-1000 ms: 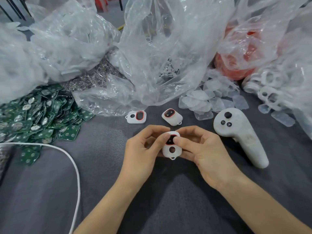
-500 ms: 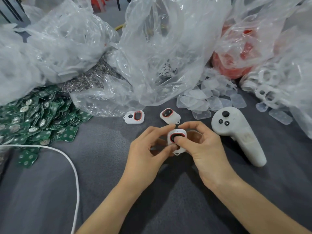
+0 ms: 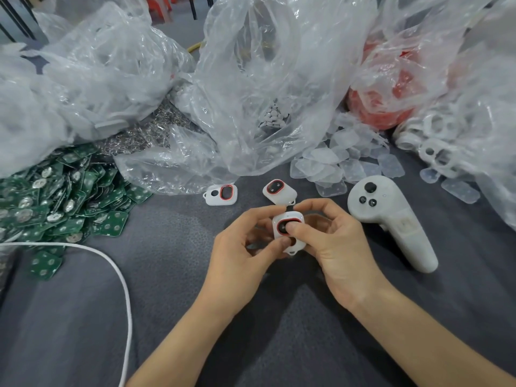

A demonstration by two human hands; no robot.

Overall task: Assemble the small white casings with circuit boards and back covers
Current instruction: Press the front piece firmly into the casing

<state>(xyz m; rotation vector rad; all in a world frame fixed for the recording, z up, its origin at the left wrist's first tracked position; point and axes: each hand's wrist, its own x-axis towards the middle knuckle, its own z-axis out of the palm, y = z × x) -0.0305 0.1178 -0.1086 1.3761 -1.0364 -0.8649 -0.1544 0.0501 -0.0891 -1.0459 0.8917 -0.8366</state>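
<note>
**A:** Which step am I watching?

**B:** A front-side check, I judge. The left hand (image 3: pixel 237 255) pinches the casing (image 3: pixel 282 227) at its near-left edge. The right hand (image 3: pixel 340 247) grips it, thumb pressing the red-ringed window. It is held above the cloth, near centre.

**A:** And next?

**B:** I judge it calls for a board from the green pile (image 3: pixel 55 196), far left, then a clear cover (image 3: pixel 329 163), far right.
</note>
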